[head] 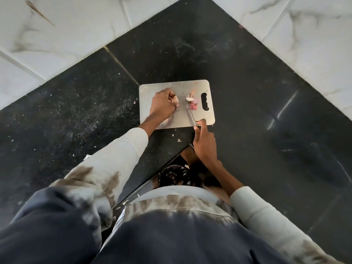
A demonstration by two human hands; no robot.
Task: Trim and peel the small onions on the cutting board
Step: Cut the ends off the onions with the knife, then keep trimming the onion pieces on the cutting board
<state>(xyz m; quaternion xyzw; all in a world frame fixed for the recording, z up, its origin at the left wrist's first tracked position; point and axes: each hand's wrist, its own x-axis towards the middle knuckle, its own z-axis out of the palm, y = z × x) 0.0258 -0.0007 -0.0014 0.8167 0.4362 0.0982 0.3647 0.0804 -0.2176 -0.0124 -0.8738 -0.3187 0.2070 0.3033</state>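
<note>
Mid-frame on the cutting board (163, 86), your left hand (162, 107) curls around an onion (176, 101); your right hand (204, 142) grips the knife (190, 113). The round onion could roll, bringing the blade onto your fingers (171, 96).

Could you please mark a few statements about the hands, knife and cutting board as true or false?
1. The right hand holds the knife. True.
2. The cutting board is made of dark wood. False: it is light grey and looks metallic.
3. The left hand grips a small onion on the board. True.
4. The pink trimmings lie left of the blade. False: they lie right of it, near the handle slot.
5. The counter is white. False: it is black; the wall tiles are white.
</note>
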